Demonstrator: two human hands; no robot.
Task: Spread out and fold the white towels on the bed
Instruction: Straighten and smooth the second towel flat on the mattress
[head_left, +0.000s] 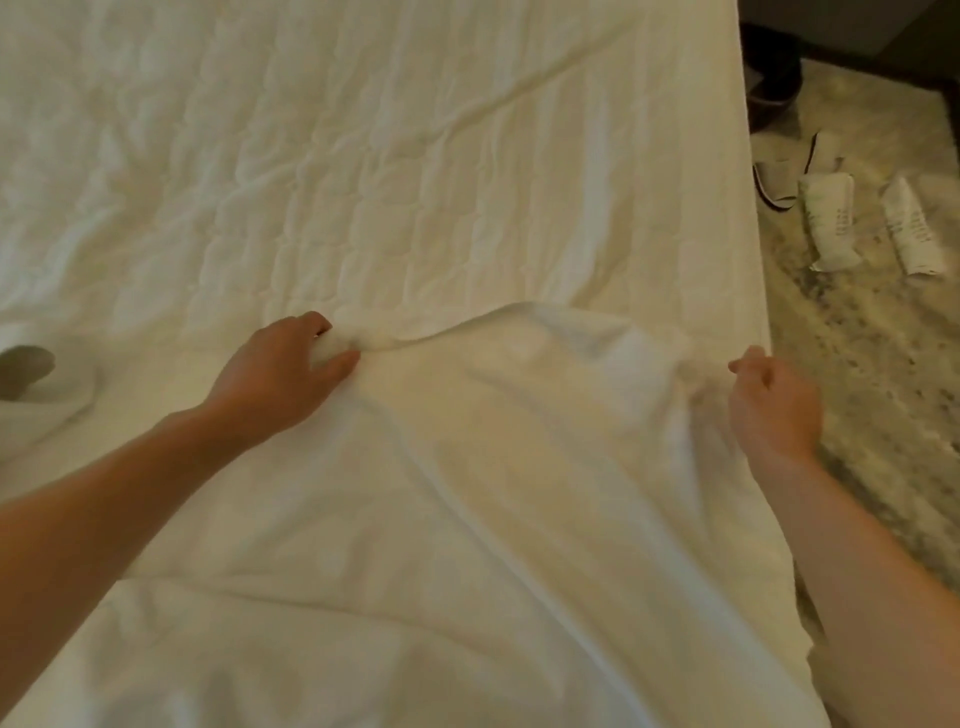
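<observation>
Gripping the far edge of the towel (493, 467), the left hand (280, 374) has its fingers curled over a bunched fold of cloth, with the thumb pressed against the near side of that fold. The right hand (774, 405) is closed in a loose fist at the towel's far right corner, pinching the cloth there. This area is blurred, so the exact finger placement cannot be told.

The towel lies on the near part of the bed (311, 156), between the two forearms. Its far edge sags in a shallow curve between the hands. Long creases run from the left hand's grip diagonally toward the near right. The right side of the towel lies along the bed's right edge.

A rolled towel (47, 384) rests on the bed at the far left, apart from the left hand, with its dark hollow end facing the camera.

To the right of the bed, the marbled floor (872, 338) carries a pair of slippers (779, 176), two wrapped packets (828, 223) lying side by side, and a dark shoe (774, 78) farther away.
</observation>
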